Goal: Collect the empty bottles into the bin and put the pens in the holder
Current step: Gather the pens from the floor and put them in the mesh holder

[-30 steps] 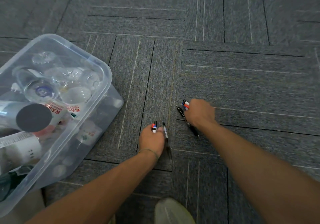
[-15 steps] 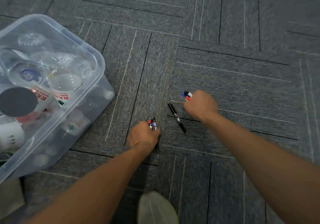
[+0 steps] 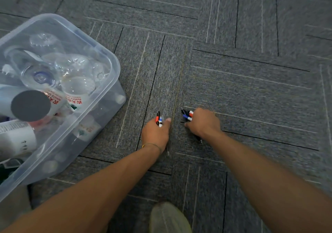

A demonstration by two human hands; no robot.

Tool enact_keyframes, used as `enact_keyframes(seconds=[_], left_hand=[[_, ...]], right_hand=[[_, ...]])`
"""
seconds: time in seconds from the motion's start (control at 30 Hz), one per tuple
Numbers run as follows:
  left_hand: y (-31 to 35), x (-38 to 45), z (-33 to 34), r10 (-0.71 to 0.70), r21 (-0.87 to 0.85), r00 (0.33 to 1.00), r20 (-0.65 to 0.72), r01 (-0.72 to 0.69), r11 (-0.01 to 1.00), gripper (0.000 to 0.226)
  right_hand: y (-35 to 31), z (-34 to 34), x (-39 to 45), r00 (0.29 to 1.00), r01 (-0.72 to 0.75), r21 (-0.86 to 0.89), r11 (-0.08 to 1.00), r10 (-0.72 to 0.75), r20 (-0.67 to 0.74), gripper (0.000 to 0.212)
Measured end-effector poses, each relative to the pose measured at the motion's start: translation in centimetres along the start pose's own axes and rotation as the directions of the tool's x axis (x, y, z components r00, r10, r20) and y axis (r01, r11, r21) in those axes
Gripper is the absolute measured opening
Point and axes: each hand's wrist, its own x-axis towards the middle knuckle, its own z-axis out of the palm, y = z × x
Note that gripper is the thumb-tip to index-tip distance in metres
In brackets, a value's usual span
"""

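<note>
Low over the grey carpet, my left hand [image 3: 156, 133] is closed around a small bunch of pens [image 3: 159, 119]; their red, blue and black ends stick out past my knuckles. My right hand [image 3: 203, 123] sits just to the right, closed on another bunch of pens [image 3: 187, 115] with red, blue and black tips, and a black pen end shows under my wrist. A clear plastic bin [image 3: 109, 62] on the left holds several empty bottles [image 3: 71, 76]. No pen holder is in view.
Grey carpet tiles [image 3: 242, 81] with thin light and dark lines cover the floor. The toe of my shoe [image 3: 168, 218] shows at the bottom edge, between my arms. The bin stands about a hand's width left of my left hand.
The black pen that lay on the carpet between my hands is now in my right hand's grip. My left hand has gathered its black pen in with the others.
</note>
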Motion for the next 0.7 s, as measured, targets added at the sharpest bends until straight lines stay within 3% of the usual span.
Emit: enact_keyframes(seconds=[0.1, 0.2, 0.3, 0.43, 0.6, 0.7], left_hand=[[0.0, -0.2, -0.8, -0.011, 0.062, 0.999, 0.043, 0.009, 0.998, 0.034], [0.3, -1.0, -1.9, -0.015, 0.047, 0.996, 0.088, 0.011, 0.999, 0.020], [2.0, -3.2, -3.7, -0.020, -0.008, 0.996, 0.085, 0.021, 1.000, 0.020], [6.4, -6.7, -7.2, 0.002, -0.098, 0.999, 0.049, 0.003, 0.995, 0.019], [12.5, -12.1, -12.4, 0.064, -0.177, 0.998, -0.030, -0.068, 0.982, 0.042], [15.7, -15.9, -16.2, 0.115, -0.229, 0.991, -0.071, -0.128, 0.965, 0.042]], right_hand=[[-1.0, 0.7, -0.8, 0.999, -0.023, 0.052, 0.998, 0.022, 0.029, 0.024], [-1.9, -0.2, -2.6, 0.992, -0.121, 0.281, 0.952, 0.104, 0.076, 0.023], [-2.6, -3.5, -5.6, 0.983, -0.181, 0.551, 0.815, 0.154, 0.096, 0.019], [-3.6, -8.7, -10.3, 0.983, -0.165, 0.771, 0.616, 0.170, 0.075, 0.025], [-6.1, -15.1, -16.3, 0.995, -0.074, 0.920, 0.384, 0.083, 0.045, 0.012], [-7.9, -18.7, -20.6, 1.000, 0.012, 0.962, 0.274, -0.022, -0.006, 0.010]])
